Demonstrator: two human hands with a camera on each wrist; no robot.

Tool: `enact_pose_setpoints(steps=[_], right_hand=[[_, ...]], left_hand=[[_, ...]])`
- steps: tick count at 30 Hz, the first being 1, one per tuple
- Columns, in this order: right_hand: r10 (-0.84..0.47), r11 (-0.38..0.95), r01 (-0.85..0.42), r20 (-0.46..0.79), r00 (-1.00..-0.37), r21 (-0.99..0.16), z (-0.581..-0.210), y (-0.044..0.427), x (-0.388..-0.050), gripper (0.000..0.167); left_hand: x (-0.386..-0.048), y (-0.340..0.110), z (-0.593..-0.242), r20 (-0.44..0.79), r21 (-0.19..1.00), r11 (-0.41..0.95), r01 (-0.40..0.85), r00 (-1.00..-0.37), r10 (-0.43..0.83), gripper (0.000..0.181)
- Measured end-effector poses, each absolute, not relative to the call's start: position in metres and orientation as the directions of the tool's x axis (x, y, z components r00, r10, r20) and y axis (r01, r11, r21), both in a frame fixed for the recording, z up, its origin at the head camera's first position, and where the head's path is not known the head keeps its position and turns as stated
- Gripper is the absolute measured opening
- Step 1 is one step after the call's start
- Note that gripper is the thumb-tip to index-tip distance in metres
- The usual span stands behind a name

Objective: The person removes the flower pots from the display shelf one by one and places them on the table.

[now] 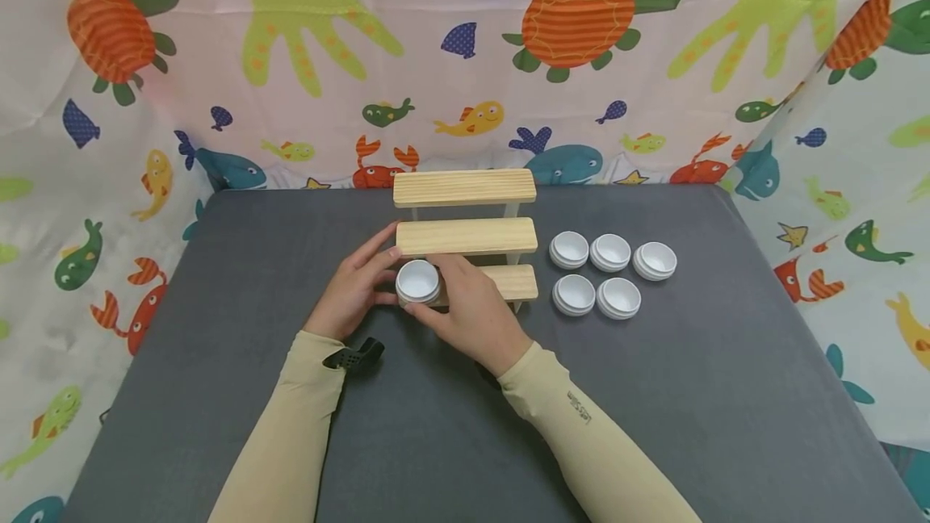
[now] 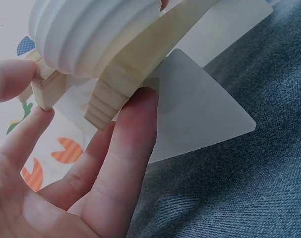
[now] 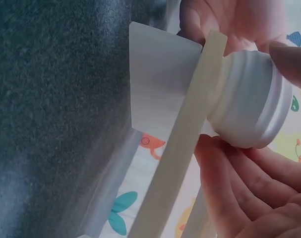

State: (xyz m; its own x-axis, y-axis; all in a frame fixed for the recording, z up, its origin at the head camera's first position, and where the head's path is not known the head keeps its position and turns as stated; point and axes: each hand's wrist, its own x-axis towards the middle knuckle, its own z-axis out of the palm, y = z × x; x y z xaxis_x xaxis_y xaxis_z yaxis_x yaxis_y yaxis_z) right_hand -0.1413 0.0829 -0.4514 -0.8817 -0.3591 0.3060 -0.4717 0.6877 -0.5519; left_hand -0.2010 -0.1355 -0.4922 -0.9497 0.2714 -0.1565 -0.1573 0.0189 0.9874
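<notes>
A three-step wooden display stand (image 1: 467, 237) with pale boards and whitish side supports stands on the grey table. On the left end of its lowest board sits a small white bowl (image 1: 417, 281) with a ribbed side. My right hand (image 1: 475, 309) holds this bowl, thumb on the near side and fingers round the right. At the stand's left end my left hand (image 1: 352, 285) grips the boards. In the left wrist view its thumb and a finger pinch the end of the middle board (image 2: 48, 89), while another finger (image 2: 135, 119) touches the lowest board from below.
Several more white bowls (image 1: 574, 294) stand in two rows on the table right of the stand. A patterned cloth (image 1: 465, 79) with sea animals hangs behind and at both sides of the grey table (image 1: 726, 394).
</notes>
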Motion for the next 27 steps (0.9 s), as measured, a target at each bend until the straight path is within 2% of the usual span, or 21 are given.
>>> enact_pose_setpoints(steps=[12,27], right_hand=[[-0.338,0.698,-0.443,0.286,-0.897,-0.563,-0.451,0.085,-0.141,0.066],[-0.318,0.723,-0.425,0.283,-0.905,-0.545,-0.438,0.123,-0.133,0.066]], left_hand=[[-0.2,-0.136,-0.491,-0.14,0.989,0.0,-0.146,-0.948,0.285,0.055],[-0.2,-0.134,-0.49,-0.167,0.985,0.014,-0.17,-0.946,0.277,0.06]])
